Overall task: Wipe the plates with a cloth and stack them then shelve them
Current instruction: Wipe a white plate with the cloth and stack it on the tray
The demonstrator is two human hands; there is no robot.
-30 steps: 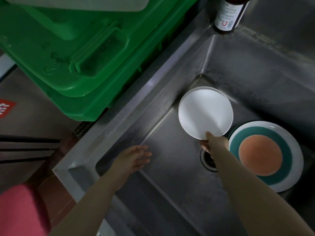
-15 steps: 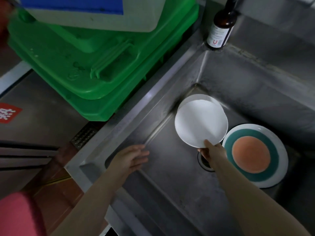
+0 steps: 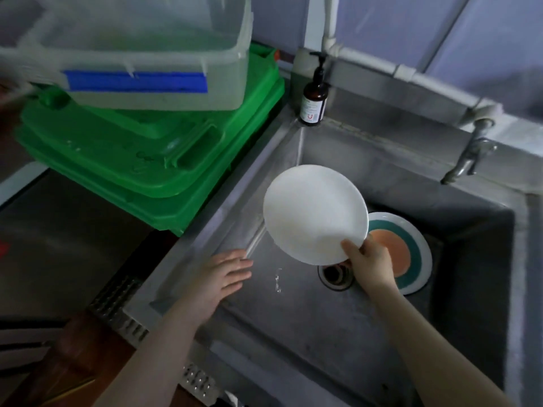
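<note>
Plates: two in view, both at the sink (image 3: 367,160). White plate (image 3: 314,212) is held clear of the basin floor, tilted, over the middle of the sink toward its left wall. Right hand (image 3: 371,264) pinches it at the lower right rim, thumb on the upper face, fingers curled beneath. Patterned plate (image 3: 411,254), orange centre with a teal ring, lies flat on the sink floor toward the right side, just beside the drain (image 3: 335,274) and partly hidden by the white plate and the hand.

Left hand (image 3: 227,274): fingers straight and lightly spread, holding nothing, resting at or just over the sink's left edge; contact cannot be confirmed.

Water drops (image 3: 277,282) show below the white plate, so it is judged wet. No cloth in view.

Surroundings: brown pump bottle (image 3: 313,105) at the sink's far left corner; tap (image 3: 470,160) on the far edge; stacked green crates (image 3: 147,160) to the left, with a clear bin (image 3: 141,54) on top.

Risks, judged:
- Single-handed rim pinch on a wet plate; a slip would drop it onto the steel floor or onto the patterned plate, chipping either.
- Swinging it leftward could clip the sink edge or the crates.
- Stacking unwiped would trap water between plates.
</note>
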